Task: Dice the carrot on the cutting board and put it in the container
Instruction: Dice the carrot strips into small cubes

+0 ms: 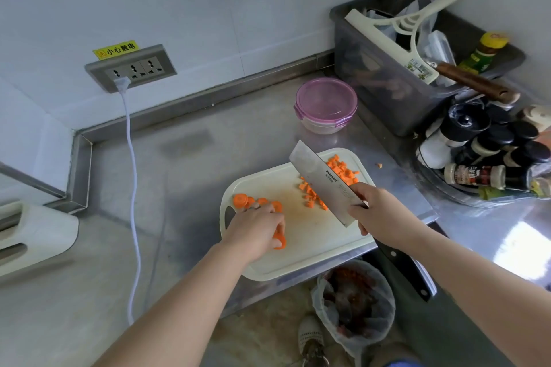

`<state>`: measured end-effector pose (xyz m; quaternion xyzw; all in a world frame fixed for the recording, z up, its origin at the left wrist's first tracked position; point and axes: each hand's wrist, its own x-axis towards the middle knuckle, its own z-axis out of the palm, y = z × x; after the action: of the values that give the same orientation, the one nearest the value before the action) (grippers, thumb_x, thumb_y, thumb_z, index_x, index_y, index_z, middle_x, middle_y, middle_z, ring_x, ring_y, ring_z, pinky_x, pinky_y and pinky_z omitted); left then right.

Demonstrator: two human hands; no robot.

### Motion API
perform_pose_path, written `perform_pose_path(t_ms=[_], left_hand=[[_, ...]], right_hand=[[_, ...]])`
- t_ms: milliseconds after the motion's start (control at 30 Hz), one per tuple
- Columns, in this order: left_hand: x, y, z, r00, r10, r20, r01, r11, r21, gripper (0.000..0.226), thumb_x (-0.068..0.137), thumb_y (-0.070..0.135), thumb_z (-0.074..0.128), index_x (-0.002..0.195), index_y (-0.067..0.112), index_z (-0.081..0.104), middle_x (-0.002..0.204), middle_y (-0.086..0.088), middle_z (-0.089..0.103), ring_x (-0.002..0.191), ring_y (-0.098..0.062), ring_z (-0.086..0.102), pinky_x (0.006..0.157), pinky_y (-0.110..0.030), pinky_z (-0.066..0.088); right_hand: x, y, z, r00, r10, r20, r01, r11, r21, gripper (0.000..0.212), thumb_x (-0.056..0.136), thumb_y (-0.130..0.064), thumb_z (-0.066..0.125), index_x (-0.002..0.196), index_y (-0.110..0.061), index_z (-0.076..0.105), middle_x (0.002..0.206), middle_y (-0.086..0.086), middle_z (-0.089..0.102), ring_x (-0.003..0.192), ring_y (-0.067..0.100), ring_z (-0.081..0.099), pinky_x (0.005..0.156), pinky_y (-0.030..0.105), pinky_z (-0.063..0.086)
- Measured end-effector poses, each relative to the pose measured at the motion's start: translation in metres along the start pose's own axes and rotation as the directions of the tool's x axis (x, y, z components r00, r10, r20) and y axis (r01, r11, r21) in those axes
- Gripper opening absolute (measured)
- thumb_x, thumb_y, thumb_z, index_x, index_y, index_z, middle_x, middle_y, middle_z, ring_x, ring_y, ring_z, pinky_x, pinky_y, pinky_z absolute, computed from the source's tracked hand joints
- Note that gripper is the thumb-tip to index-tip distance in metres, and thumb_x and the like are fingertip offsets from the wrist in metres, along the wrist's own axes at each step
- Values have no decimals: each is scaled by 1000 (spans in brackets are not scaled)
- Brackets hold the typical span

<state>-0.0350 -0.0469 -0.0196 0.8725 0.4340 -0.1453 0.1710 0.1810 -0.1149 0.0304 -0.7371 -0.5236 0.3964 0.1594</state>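
Note:
A white cutting board (301, 247) lies on the steel counter. Round carrot slices (242, 200) sit at its left end, and a heap of diced carrot (340, 171) lies at its far right corner. My left hand (255, 232) curls over some slices and holds them, with orange showing under the fingers. My right hand (377, 210) grips a cleaver (320, 180) near the blade's heel, the blade raised and slanted over the board beside the dice. A lidded round container (326, 104) with a purple lid stands behind the board.
A grey bin (384, 98) with a scraper and bottles stands at the back right, spice jars (483, 152) beside it. One carrot piece (379, 165) lies off the board. A white cable (132, 188) runs from the wall socket (131, 70). A lined waste bin (354, 304) sits on the floor below.

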Motion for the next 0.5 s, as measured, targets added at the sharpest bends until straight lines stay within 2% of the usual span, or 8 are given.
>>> perform_pose_path(t_ms=[67,133,200,367,500], left_hand=[[1,5,-1,998,-18,-57,10,990,-140,15,90,31,60,102,22,59,115,7,54,106,-15,48,74,-28,34],[4,13,1,989,-38,-140,9,979,-204,12,92,28,57,101,20,58,113,5,55,100,-16,53,75,-30,42],[9,21,7,978,-43,-204,8,985,-172,13,94,27,54,103,19,57,114,4,53,99,-19,55,79,-34,47],[4,21,21,995,-52,-88,31,973,-229,30,87,36,63,112,21,54,122,6,45,109,-18,52,90,-31,43],[-5,15,19,977,-132,-167,81,957,-280,37,85,39,65,117,24,52,126,8,44,113,-16,51,87,-31,44]], right_hand=[[-1,-2,-1,1000,-12,-1,12,1000,-7,22,94,-7,41,109,-12,56,72,-5,54,52,9,53,42,14,38],[-3,-3,-3,1000,-21,-9,21,1000,-16,24,95,-7,40,112,-13,55,72,-6,54,52,9,53,41,12,37],[-4,-2,-5,1000,-23,-16,22,999,-28,25,95,-7,40,115,-13,54,73,-9,52,54,11,53,41,12,37],[-6,1,-10,999,-31,-8,30,998,-60,28,96,-10,41,121,-15,54,77,-7,55,56,10,54,42,10,37],[-6,2,-11,999,-29,19,30,998,-61,25,97,-12,41,118,-13,54,72,-7,53,55,9,54,40,9,36]])
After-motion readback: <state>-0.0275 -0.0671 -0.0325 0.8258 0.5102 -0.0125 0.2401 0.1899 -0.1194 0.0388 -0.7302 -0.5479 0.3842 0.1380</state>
